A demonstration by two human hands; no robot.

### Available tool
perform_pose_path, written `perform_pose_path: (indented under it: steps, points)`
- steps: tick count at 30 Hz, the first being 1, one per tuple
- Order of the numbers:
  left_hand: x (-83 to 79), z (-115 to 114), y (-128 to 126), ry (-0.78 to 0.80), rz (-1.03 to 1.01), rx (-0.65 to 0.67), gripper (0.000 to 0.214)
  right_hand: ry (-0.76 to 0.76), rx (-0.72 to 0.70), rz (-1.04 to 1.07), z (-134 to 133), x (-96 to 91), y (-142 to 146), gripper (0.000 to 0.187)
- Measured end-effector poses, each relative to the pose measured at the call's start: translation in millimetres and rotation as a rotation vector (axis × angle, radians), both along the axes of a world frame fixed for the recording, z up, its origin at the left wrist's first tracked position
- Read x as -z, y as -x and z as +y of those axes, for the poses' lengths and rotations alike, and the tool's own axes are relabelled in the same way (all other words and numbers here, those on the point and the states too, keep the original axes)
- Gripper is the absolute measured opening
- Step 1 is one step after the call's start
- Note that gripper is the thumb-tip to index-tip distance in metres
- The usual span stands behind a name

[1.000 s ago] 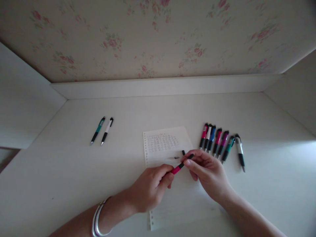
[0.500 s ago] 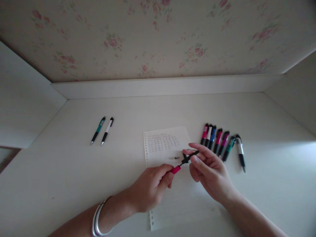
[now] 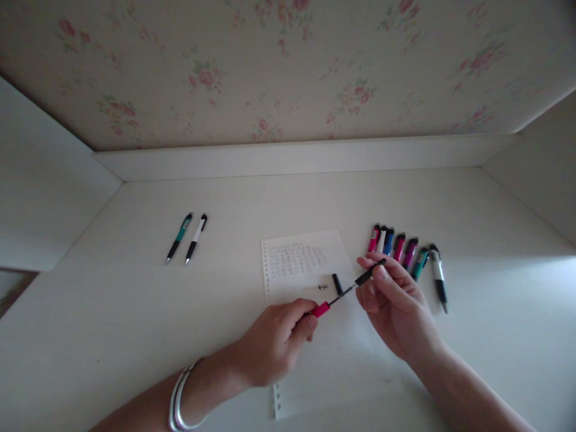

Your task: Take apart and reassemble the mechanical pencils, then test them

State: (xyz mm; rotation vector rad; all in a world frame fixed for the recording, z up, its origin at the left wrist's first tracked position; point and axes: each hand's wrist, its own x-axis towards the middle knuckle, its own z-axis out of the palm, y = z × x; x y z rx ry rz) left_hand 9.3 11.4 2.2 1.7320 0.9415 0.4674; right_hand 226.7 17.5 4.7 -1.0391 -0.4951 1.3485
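My left hand (image 3: 281,342) is closed around the pink barrel (image 3: 321,309) of a taken-apart pen. A thin dark refill (image 3: 344,294) runs from the barrel's open end up to a black pen part (image 3: 369,272). Thumb and fingers of my right hand (image 3: 396,303) pinch that black part, so the two hands stand apart with the refill between them. Below the refill, a short black grip sleeve (image 3: 337,284) lies on a sheet of paper (image 3: 310,360), with a small metal pen tip (image 3: 323,287) to its left.
Several coloured pens (image 3: 399,246) lie in a row at the right, partly behind my right hand. A white-and-black pen (image 3: 438,276) ends that row. Far left lie a teal pen (image 3: 179,237) and a white pen (image 3: 196,239). Handwriting covers the sheet's upper part.
My right hand has moved up and right with the black part, drawing more refill out of the pink barrel. The grip sleeve on the paper now shows fully. My left hand stays put.
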Motion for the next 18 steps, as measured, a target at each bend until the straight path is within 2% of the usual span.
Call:
perform_pose_path:
  steps: [3, 5, 8, 10, 12, 15, 18]
  points:
    - [-0.1, 0, 0, 0.011, -0.003, -0.008, 0.024, -0.014, 0.071, -0.080, 2, -0.6, -5, 0.029]
    - [0.5, -1, 0, 0.011, -0.004, -0.012, 0.025, 0.014, 0.075, -0.243, 3, 0.4, -8, 0.026]
    - [1.0, -1, 1, 0.007, -0.008, -0.013, 0.026, 0.080, -0.034, -0.687, 0, 4.6, -12, 0.028]
    - [0.5, -1, 0, 0.007, -0.009, -0.014, 0.027, 0.037, -0.111, -1.016, -3, 9.2, -11, 0.029]
    - [-0.2, -1, 1, 0.004, -0.007, -0.014, 0.028, -0.037, -0.158, -1.250, -5, 14.4, -10, 0.031]
    - [-0.7, -1, 1, 0.001, 0.001, -0.015, 0.030, -0.077, -0.222, -1.438, -4, 20.9, -10, 0.034]
    - [-0.8, -2, 1, -0.005, 0.004, -0.016, 0.031, -0.086, -0.249, -1.509, -3, 23.1, -10, 0.033]
